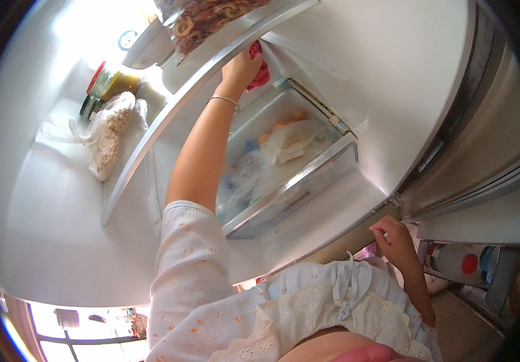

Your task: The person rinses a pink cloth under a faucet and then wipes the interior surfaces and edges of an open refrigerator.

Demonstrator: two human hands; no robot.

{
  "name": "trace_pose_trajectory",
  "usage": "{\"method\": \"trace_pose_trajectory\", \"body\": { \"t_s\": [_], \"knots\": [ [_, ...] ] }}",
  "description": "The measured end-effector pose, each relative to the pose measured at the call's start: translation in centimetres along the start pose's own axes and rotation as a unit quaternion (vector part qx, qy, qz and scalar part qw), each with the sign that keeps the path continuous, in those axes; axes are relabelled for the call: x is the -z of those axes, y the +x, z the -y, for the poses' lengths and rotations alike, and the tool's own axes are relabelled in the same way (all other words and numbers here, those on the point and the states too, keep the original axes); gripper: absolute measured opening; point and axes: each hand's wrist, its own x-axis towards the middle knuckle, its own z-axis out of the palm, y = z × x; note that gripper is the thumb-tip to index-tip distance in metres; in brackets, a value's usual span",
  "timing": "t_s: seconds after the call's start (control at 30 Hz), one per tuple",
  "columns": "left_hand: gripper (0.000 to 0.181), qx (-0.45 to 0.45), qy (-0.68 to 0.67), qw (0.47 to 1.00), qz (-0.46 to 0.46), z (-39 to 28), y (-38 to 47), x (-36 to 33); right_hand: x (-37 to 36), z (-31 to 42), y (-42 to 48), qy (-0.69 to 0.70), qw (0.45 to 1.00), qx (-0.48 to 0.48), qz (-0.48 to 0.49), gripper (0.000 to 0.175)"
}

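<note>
Inside an open refrigerator, my left hand (242,68) is closed around a crumpled pink-red cloth (260,72), below the metal-trimmed edge of a shelf (196,86). The cloth lies by the inner back wall, just behind a clear drawer (291,199); my fingers hide part of it. Through the drawer's glassy cover show plastic bags (287,140) and some orange items. My right hand (389,235) hangs near the door hinge at the refrigerator's lower right edge, its fingers loosely curled with nothing seen in them.
On the shelf at left stand a red-lidded jar (117,81) and a knotted plastic bag of pale food (113,135). A bag of dried brown pieces (205,20) lies higher up. The open door (477,231) is at right, with containers in its rack (490,294).
</note>
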Motion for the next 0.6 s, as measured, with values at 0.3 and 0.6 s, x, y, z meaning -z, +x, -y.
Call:
{"method": "trace_pose_trajectory", "body": {
  "t_s": [0.3,0.6],
  "knots": [
    [0.045,0.035,-0.070,0.997,-0.008,-1.1,0.9,0.1,0.0,-0.3,-0.1,-0.013,1.000,-0.008,0.019,0.007],
    [0.051,-0.026,-0.121,0.992,0.020,1.1,0.1,0.2,-0.8,-0.3,0.6,-0.005,1.000,-0.002,0.021,0.008]
  ]
}}
